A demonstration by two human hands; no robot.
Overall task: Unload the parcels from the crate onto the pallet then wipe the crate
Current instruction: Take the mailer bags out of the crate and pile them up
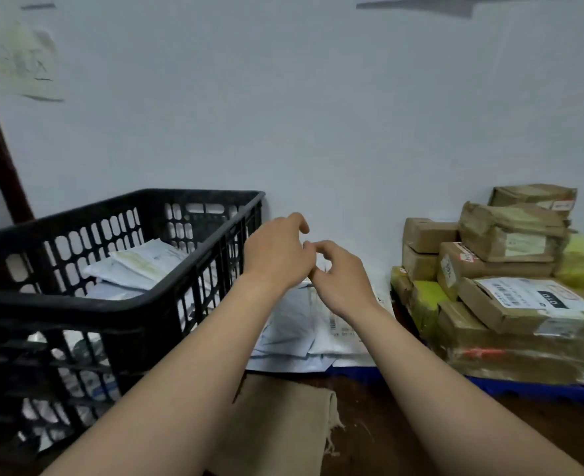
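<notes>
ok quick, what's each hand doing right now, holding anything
Left hand: open, fingers loosely curled, holding nothing.
Right hand: open, fingers loosely curled, holding nothing.

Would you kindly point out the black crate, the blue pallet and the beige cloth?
black crate (77,309): head view, near rim.
blue pallet (541,389): head view, front edge.
beige cloth (283,417): head view, its middle.

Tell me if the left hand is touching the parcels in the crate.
Apart. The head view shows the left hand outside the crate, beyond its right wall, with black lattice between it and the white parcels inside.
</notes>
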